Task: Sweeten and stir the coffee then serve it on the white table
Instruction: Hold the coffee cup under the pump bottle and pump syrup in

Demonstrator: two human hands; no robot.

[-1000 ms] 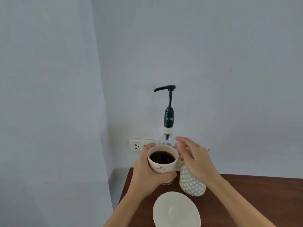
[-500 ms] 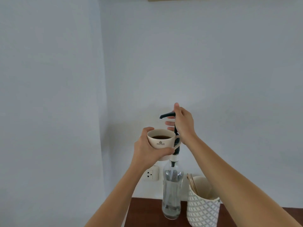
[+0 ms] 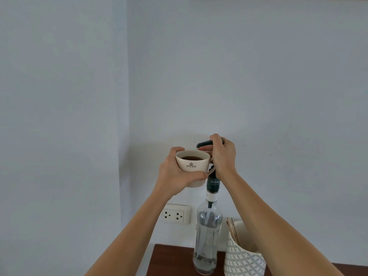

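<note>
Compared with half a second ago, the right hand (image 3: 223,156) is sitting lower over the pump head (image 3: 204,144), its fingers curled down around the black lever, and the pump stem is showing shorter above the dark collar than before. The left hand (image 3: 179,174) is still gripping the cup of coffee (image 3: 192,166) around its body, holding it upright with the rim just under the pump's spout; dark coffee is showing inside. The syrup bottle (image 3: 207,236) is standing upright on the brown tabletop (image 3: 169,261), close to its left edge, with the patterned holder (image 3: 243,257) just beside it on the right, wooden stir sticks (image 3: 233,230) leaning inside. A wall socket (image 3: 175,214) is sitting behind and left of the bottle. Both forearms are reaching up from below; the cup is hanging in the air well above the tabletop, near the wall corner on the left, with bare wall above and to the right.
</note>
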